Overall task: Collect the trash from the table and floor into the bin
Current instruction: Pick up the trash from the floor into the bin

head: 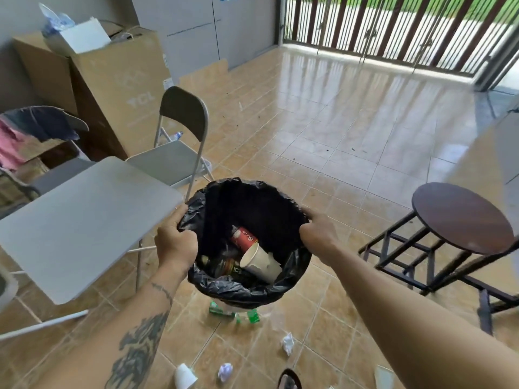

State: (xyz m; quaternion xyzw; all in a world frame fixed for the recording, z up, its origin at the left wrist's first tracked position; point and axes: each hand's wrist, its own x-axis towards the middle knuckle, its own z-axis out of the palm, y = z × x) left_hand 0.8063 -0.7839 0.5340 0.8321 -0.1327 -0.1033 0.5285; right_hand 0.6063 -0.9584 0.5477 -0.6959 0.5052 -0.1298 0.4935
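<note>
From the head camera, the person held the bin [248,290] up off the floor with both hands. The left hand [175,244] was closed over the left side of the rim, fingers curled into the black liner [224,197]; the right hand [318,230] was clamped on the right side of the rim in the same way, bunching the plastic. Inside, at the bottom, lay a red can [243,237], a pale paper cup [259,261] tipped on its side and touching the can, and a dark wrapper or can beside them (too shadowed to tell which).

The grey table [81,226] stood just beside the bin, its near right corner almost touching the left hand. A folding chair [175,153] sat behind the table's far edge, and a round dark stool [463,217] stood well to the right.

On the tiled floor [323,136] beneath the bin lay green bottles [234,314], partly hidden by it. Nearer the person were two crumpled paper balls [288,343] and a white cup [184,376] lying on its side.
</note>
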